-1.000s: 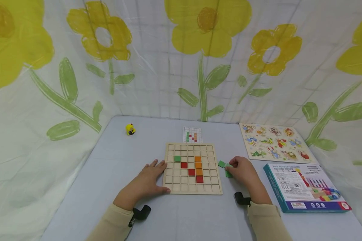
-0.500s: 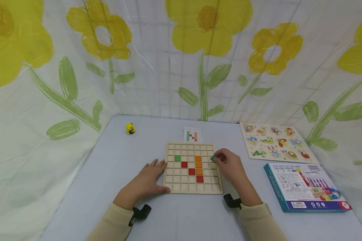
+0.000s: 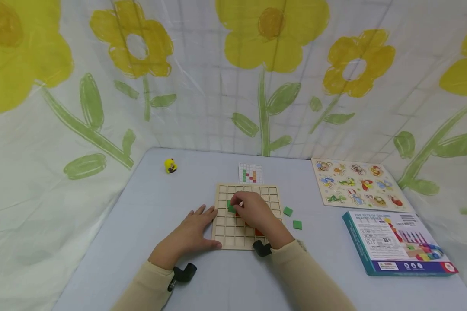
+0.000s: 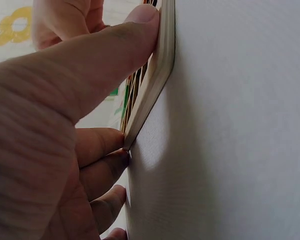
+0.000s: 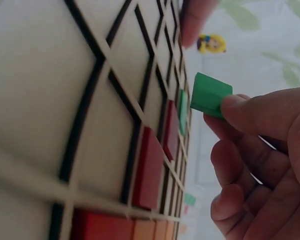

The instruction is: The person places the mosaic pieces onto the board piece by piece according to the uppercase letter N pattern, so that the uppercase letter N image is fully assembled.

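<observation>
My right hand [image 3: 257, 214] is over the wooden grid board [image 3: 233, 242], pinching a green square tile [image 5: 210, 95] between thumb and fingertips. That tile is held apart from the grid in the right wrist view. Red tiles [image 5: 145, 170], orange tiles [image 5: 144, 231] and one green tile [image 5: 182, 112] sit in the board's cells, partly covered by my right hand in the head view. My left hand [image 3: 188, 235] lies at the board's left side, fingers spread, fingertips touching its edge and thumb at the near corner. Two loose green tiles [image 3: 288, 211] lie right of the board.
A small pattern card [image 3: 251, 173] lies behind the board. The yellow toy figure [image 3: 171, 166] stands at the back left. On the right are an insect puzzle board [image 3: 358, 183] and a flat toy box [image 3: 398, 242]. A flower-printed curtain hangs behind the table.
My right hand has picked up a green tile from right of the board and carried it left over the grid. The left hand stays in place.
</observation>
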Tool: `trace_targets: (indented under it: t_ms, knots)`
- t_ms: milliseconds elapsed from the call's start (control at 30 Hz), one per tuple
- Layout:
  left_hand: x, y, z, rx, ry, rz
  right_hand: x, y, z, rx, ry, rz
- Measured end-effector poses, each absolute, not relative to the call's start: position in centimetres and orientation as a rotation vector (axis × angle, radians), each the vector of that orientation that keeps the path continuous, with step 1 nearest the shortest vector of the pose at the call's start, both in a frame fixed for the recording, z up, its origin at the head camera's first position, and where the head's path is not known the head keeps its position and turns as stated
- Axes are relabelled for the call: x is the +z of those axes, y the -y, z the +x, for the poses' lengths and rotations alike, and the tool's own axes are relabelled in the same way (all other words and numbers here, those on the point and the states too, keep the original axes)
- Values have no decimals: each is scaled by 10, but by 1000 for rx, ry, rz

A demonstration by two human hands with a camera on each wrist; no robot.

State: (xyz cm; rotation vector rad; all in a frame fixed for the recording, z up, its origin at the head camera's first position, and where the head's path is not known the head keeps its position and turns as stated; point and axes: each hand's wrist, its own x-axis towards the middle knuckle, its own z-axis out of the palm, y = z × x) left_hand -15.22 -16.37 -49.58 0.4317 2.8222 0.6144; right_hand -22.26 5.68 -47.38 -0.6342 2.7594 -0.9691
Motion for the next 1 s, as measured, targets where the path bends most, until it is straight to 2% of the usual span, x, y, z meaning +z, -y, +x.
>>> trace_targets:
  t_ms: [433, 767, 1000]
  knots:
    - [-493, 163, -152, 600, -2834, 441, -483, -46, -226, -882, -2762, -634]
    - [-492, 162, -151, 606, -2829, 441, -483, -46, -225, -772, -2825, -777]
    - [-494, 163, -152, 602, -2827, 442, -484, -47, -224, -744, -2825, -774]
